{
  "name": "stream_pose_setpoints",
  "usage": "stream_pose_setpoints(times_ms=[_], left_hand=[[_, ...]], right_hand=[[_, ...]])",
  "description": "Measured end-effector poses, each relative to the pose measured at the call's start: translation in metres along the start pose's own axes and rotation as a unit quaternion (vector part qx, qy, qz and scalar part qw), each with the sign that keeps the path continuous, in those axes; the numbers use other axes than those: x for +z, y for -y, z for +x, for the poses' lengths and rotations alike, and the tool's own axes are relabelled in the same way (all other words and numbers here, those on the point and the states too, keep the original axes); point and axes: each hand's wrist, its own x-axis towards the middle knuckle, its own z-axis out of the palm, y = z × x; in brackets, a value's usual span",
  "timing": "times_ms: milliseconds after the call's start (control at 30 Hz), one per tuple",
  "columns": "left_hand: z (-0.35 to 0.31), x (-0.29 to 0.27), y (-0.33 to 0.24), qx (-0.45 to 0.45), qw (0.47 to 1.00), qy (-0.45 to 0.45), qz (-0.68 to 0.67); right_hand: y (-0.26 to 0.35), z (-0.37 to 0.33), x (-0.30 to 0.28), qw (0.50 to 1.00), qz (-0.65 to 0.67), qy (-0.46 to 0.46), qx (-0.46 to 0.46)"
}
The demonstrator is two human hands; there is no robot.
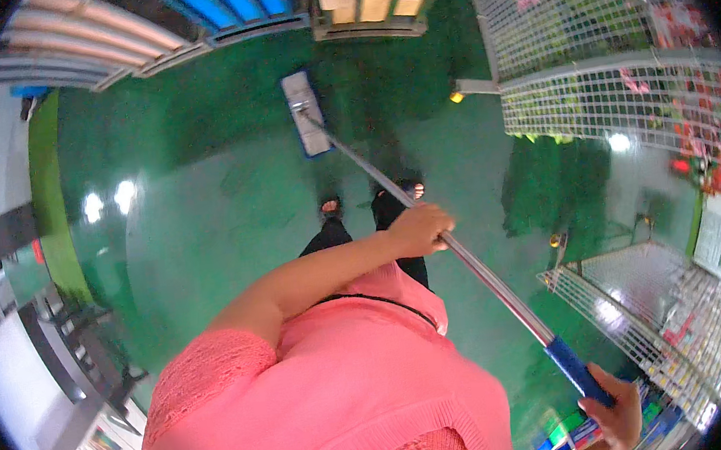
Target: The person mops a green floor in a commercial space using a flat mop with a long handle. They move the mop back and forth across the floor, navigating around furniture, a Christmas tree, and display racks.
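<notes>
A flat mop [312, 135] with a pale, blue-edged rectangular head rests on the green floor ahead of my feet. Its metal pole slants from the head down to the right, past my body. Partway along the pole, my left hand [421, 230] is wrapped round the bare metal. At the lower right, my right hand [615, 407] grips the end of the blue handle sleeve [577, 369]. Part of that hand's fingers is hidden behind the handle.
Wire mesh racks [589, 98] with pink flowers and greenery stand at the right. A low wire rack [642, 303] on yellow-hubbed wheels is nearer. Shelving with blue panels [225, 1] lines the far side. Dark chairs [89, 352] stand left. Wet patches shine on the floor [207, 230].
</notes>
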Motion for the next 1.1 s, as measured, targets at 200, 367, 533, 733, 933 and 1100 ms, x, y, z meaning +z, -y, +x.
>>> stream_pose_setpoints(times_ms=[200,367,533,733,933,1100], left_hand=[[-0.177,-0.056,0.108,-0.18,0.963,-0.122,0.157],[-0.318,-0.118,0.144,-0.558,0.803,-0.057,0.202],[-0.383,-0.115,0.154,-0.691,0.68,-0.115,0.216],[-0.339,-0.091,0.13,-0.59,0.758,-0.151,0.234],[-0.226,0.007,0.064,-0.394,0.898,-0.096,0.171],[-0.074,0.153,-0.039,-0.192,0.974,-0.096,0.076]], right_hand=[[0.077,0.14,0.105,0.987,-0.05,0.136,-0.072],[0.153,0.231,0.258,0.93,-0.055,0.18,-0.317],[0.205,0.25,0.37,0.906,-0.125,0.127,-0.384],[0.159,0.224,0.312,0.913,-0.163,0.03,-0.372],[0.002,0.115,0.133,0.969,-0.141,-0.03,-0.202],[-0.169,0.002,0.03,0.959,-0.102,-0.173,-0.198]])
